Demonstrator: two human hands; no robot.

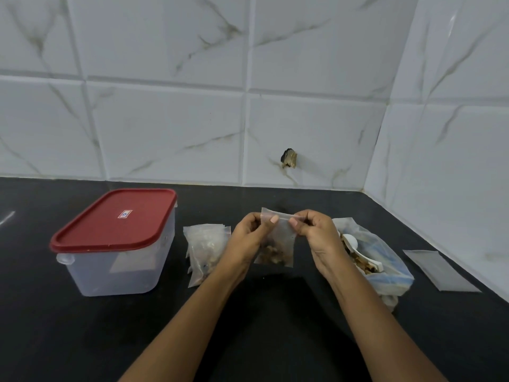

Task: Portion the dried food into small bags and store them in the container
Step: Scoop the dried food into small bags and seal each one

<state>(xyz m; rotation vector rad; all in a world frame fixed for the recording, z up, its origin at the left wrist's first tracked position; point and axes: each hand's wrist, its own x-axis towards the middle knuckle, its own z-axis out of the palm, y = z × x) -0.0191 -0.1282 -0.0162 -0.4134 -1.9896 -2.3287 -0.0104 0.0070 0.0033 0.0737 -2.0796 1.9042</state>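
A small clear zip bag with brown dried food in its bottom hangs above the black counter. My left hand pinches its top strip at the left and my right hand pinches it at the right. Left of my hands lies a pile of filled small bags. Behind my right hand sits a large open plastic bag of dried food with a white scoop in it. At the left stands a clear plastic container with its red lid on.
A flat stack of empty small bags lies at the right, near the side wall. White marble-look tiles form the back wall and the right wall, with a chipped hole low in the back wall.
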